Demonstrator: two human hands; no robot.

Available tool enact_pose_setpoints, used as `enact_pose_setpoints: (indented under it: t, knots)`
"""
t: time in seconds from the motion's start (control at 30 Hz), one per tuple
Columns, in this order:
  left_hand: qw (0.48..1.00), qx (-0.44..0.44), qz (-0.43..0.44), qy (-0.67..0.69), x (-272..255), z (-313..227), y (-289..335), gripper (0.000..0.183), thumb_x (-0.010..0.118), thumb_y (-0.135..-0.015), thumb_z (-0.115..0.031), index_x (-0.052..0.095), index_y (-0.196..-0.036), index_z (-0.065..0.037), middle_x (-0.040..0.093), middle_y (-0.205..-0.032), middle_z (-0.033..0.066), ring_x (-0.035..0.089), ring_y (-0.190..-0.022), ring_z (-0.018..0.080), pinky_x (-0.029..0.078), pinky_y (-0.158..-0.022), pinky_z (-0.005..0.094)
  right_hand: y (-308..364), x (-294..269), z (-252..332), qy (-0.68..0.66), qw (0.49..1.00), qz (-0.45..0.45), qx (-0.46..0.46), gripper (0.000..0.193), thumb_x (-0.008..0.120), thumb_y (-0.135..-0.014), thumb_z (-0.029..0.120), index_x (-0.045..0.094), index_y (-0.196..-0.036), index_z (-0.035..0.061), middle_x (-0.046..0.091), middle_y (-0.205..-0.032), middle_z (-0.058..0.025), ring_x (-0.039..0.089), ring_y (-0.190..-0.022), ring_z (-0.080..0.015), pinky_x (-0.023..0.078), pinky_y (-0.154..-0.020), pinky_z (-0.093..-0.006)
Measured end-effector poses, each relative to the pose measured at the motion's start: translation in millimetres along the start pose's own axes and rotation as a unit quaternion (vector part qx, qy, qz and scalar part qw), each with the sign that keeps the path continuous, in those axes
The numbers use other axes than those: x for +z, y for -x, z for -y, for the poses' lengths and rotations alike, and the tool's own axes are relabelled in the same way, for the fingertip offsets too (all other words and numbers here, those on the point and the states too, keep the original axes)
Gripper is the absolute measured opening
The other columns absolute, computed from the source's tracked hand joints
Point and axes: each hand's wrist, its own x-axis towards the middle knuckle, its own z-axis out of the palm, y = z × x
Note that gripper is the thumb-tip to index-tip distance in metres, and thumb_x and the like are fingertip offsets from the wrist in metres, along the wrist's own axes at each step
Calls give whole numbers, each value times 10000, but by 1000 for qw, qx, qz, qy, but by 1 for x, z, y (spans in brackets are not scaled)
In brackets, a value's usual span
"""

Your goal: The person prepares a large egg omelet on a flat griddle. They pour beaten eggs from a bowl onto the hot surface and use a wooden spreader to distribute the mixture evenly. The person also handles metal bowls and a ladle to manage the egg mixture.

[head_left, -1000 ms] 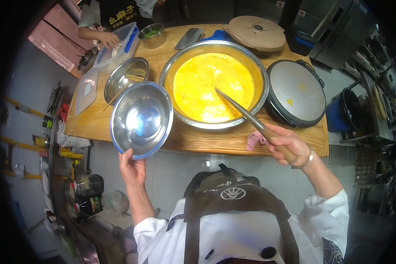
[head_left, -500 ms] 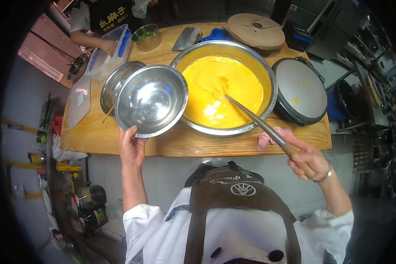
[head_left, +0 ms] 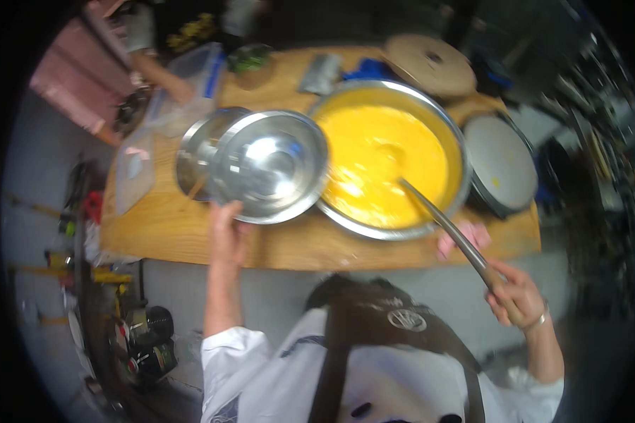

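My left hand [head_left: 229, 229] grips the rim of a shiny steel bowl [head_left: 269, 169], thumb over the near edge. No food shows inside, and the bowl overlaps the left rim of a large steel basin [head_left: 374, 233]. Thick yellow liquid [head_left: 381, 134] fills much of the basin. In my right hand [head_left: 516, 292] is the wooden grip of a long-handled ladle [head_left: 458, 240], its metal shaft slanting into the liquid. The ladle's head lies under the surface, with a rounded ripple around it. Motion blurs the view somewhat.
Behind my bowl sits another steel bowl [head_left: 190, 151] with a chopstick-like stick. A lidded black pot [head_left: 501, 162], pink cloth [head_left: 464, 238], round wooden board [head_left: 430, 67], cleaver [head_left: 321, 74] and bowl of greens [head_left: 251, 63] surround the basin. A co-worker's hand [head_left: 180, 90] reaches into a plastic box [head_left: 201, 81].
The whole view has shifted, so the table and basin appear farther right and lower. Both hands keep their holds; my bowl remains beside the basin and the ladle head remains in the liquid.
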Motion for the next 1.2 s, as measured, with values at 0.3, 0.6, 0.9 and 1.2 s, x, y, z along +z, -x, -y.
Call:
enact_pose_setpoints:
  t: [0.3,0.6,0.9,1.2]
  knots:
    - [999,6,6,41,3,6,3,541,445,-746,-58,284,-1261,-92,453,-1127,81,527,-945,185,518,-674,288,-42,11,-8,-16,997,80,14,601,507,-733,-18,334,-1291,121,515,-615,-107,486,-415,-178,379,-335,-279]
    - [997,2,19,76,6,7,2,494,464,-766,-57,326,-1239,-93,480,-1108,74,531,-945,200,509,-709,368,-48,14,-11,0,1000,2,-21,634,492,-741,-39,282,-1316,125,509,-613,-131,487,-424,-199,363,-330,-295]
    - [997,-3,15,72,2,1,4,497,459,-766,-59,308,-1239,-78,485,-1085,95,562,-879,186,529,-667,321,-16,8,-10,27,1000,-2,11,481,483,-703,-47,402,-1169,42,509,-615,-137,482,-393,-190,385,-319,-287]
    - [999,-30,-10,-8,5,-7,-17,435,488,-754,-99,358,-1167,-62,516,-1026,115,593,-795,207,556,-562,295,-37,29,-16,79,996,37,-29,435,505,-701,1,392,-1121,-19,492,-621,-98,469,-392,-133,388,-320,-255]
